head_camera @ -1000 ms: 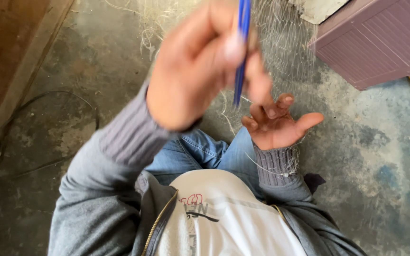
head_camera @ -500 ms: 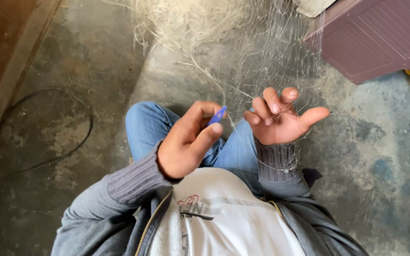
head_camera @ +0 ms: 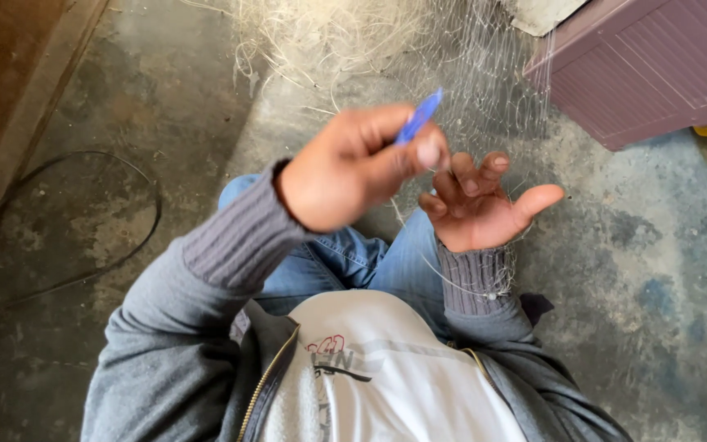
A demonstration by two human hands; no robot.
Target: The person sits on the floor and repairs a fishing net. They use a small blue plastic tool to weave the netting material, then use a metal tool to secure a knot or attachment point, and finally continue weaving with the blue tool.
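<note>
Seen from the head camera, the left hand (head_camera: 353, 168) pinches a blue netting needle (head_camera: 419, 116) above the knees, just left of the right hand (head_camera: 484, 205), which spreads open-palmed, fingers threaded through pale fishing net (head_camera: 460, 57) trailing to the far concrete floor (head_camera: 640, 270).

Head view, steeply downward, close
</note>
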